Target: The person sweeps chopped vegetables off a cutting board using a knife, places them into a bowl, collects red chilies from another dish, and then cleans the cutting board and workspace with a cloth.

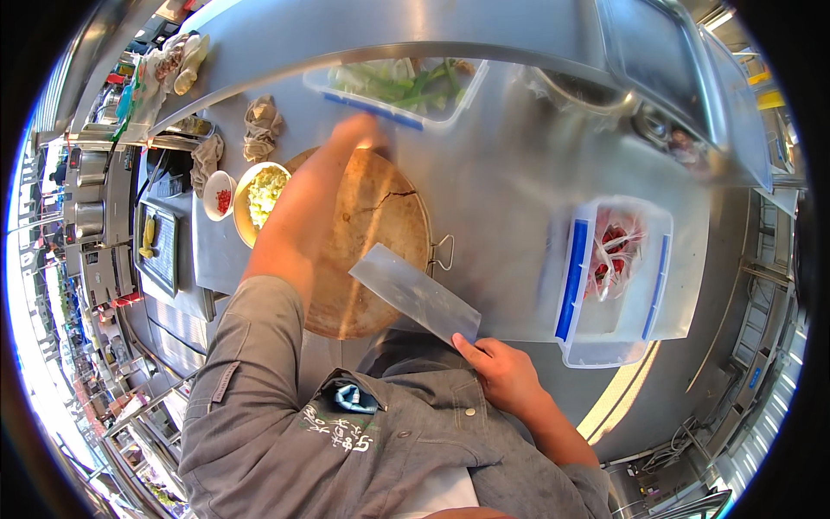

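My right hand [502, 376] grips a Chinese cleaver near my body; its broad blade [418, 295] points up and left over the near right edge of a round wooden chopping block [382, 227]. A dark crack runs through the block's surface. My left arm reaches across the block, and my left hand [358, 133] is blurred beside its far edge, just short of a clear plastic box [454, 117] of long green vegetables. Whether those fingers hold anything is not clear. Left of the block, partly behind my forearm, stands a bowl [244, 224] of chopped pale-green vegetable.
A small white bowl [209, 194] holds chopped red pieces. Crumpled cloths [261, 126] lie behind the bowls. At right, a plastic box with blue clips [574, 279] holds bagged red items [613, 253]. A metal ring handle [444, 253] juts from the block. A shelf edge [415, 48] crosses the far side.
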Available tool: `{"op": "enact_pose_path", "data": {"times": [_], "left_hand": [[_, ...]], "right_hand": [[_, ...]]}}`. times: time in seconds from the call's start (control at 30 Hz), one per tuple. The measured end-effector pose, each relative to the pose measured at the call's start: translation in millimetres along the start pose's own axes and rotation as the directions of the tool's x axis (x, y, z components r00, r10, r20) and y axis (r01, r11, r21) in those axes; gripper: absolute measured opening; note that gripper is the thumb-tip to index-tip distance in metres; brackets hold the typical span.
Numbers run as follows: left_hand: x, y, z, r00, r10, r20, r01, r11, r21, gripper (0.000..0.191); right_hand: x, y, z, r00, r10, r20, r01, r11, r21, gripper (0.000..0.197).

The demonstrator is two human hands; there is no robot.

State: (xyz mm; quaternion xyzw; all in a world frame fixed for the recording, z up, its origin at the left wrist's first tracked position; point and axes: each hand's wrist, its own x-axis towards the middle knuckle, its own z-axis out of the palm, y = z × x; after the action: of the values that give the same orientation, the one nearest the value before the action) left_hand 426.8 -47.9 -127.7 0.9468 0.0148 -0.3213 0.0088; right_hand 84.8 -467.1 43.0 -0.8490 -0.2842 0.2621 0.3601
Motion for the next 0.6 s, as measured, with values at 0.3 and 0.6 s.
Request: {"op": "enact_pose_path", "data": {"times": [0.3,0.6], "left_hand": [[11.1,-36.5,18.6,1.0,0.018,-0.005,-0.018,0.998,0.055,0.048],[-86.7,-20.1,23.5,0.712,0.227,-0.665,-0.461,0.865,-0.198,0.031]], "right_hand": [[6.6,-2.1,2.1,0.995,-0.041,0.093,0.032,0.995,0.092,0.067],[6.8,-8.7,5.7,0.999,-0.04,0.033,0.037,0.994,0.099,0.07]]}}
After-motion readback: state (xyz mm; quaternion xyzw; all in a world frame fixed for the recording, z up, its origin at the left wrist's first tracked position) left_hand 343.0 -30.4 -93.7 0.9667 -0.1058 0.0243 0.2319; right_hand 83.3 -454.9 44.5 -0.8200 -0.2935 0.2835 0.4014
